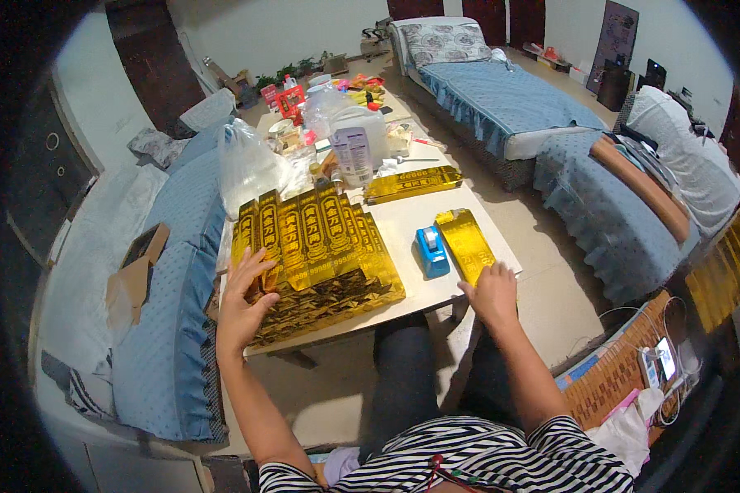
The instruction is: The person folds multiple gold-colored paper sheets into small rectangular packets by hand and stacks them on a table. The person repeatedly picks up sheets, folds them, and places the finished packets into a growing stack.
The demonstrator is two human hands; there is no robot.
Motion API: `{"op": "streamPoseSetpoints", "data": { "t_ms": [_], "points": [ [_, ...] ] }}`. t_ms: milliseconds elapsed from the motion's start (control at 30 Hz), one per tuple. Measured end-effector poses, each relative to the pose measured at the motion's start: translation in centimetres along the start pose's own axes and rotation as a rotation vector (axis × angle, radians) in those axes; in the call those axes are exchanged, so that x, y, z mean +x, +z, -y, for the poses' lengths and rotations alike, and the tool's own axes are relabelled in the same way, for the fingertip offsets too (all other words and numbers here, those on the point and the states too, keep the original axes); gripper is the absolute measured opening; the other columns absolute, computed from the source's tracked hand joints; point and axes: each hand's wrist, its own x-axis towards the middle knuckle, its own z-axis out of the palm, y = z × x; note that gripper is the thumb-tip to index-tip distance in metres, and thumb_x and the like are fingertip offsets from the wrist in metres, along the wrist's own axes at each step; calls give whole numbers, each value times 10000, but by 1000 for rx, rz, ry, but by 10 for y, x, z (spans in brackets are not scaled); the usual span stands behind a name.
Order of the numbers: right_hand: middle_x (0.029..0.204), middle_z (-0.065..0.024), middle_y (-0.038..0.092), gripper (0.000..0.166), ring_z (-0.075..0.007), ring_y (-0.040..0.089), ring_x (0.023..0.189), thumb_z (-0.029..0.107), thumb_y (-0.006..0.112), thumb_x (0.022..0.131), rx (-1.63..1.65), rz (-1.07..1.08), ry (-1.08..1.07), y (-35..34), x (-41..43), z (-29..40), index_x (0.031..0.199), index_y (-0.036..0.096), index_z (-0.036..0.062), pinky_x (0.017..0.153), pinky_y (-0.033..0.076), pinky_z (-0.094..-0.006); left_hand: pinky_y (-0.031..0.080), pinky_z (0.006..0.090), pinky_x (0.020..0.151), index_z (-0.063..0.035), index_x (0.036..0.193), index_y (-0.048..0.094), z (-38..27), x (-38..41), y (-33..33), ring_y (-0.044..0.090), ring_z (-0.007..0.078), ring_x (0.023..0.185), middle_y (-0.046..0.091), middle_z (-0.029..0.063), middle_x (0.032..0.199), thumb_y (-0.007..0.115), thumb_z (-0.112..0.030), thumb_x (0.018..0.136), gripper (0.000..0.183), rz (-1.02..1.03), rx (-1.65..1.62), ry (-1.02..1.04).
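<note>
A stack of shiny gold paper boxes [320, 246] printed with dark characters fills the near left of the white table. My left hand [246, 299] rests against the stack's left side, fingers spread and holding nothing. At the right table edge, my right hand [495, 293] grips the near end of a flatter gold box [465, 243], whose far end looks folded and uneven. Between the stack and this box stands a blue tape dispenser [431, 251]. Farther back, another gold box [413, 183] lies crosswise.
Behind the stack are a clear plastic bag [250, 163], a lavender pouch [353, 157] and a whitish jug [370, 126]. Blue-covered sofas [179, 296] line the left; a blue-covered daybed [505, 92] is at right. A power strip [649, 368] with cables lies on a woven mat [616, 363].
</note>
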Motion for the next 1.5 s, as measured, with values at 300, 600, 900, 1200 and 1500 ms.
{"op": "streamPoseSetpoints", "data": {
  "t_ms": [300, 600, 900, 1200, 1500],
  "points": [
    [1063, -194, 620, 481, -316, 598, 1030, 351, 734, 762, -60, -1, -11, 19, 1, -8, 1026, 630, -38, 873, 482, -465, 215, 503, 1198, -84, 1060, 716, -70, -30, 53, 501, 315, 1331, 611, 132, 1349, 701, -93, 797, 264, -177, -280, 250],
    [1038, -150, 603, 436, -291, 599, 971, 356, 751, 762, -179, -24, 12, 14, 6, -2, 997, 625, 11, 753, 490, -429, 457, 384, 1015, -81, 1071, 732, -129, -72, 164, 622, 263, 1177, 673, 98, 1255, 649, -17, 862, 233, 355, -662, 194],
    [1061, -148, 616, 448, -294, 582, 1045, 352, 748, 774, -190, -69, 45, 6, 13, 16, 1043, 627, 14, 834, 476, -472, 494, 340, 964, -50, 1078, 718, -133, -91, 188, 654, 222, 1100, 700, 89, 1177, 609, -49, 933, 181, 435, -837, 31],
    [995, -157, 653, 353, -314, 618, 980, 309, 748, 783, -34, 8, 26, 6, 15, 7, 943, 673, 5, 775, 520, -470, 498, 306, 903, -38, 1086, 711, -130, -96, 194, 663, 178, 1006, 715, 79, 1062, 599, -84, 952, 181, 414, -901, -86],
    [981, -170, 666, 320, -317, 629, 988, 293, 698, 833, -88, -47, 70, 13, 18, 16, 962, 664, 3, 771, 539, -470, 499, 289, 887, -17, 1084, 707, -129, -97, 200, 649, 135, 986, 714, 62, 1042, 592, -107, 972, 184, 415, -973, -157]
  ]
}}
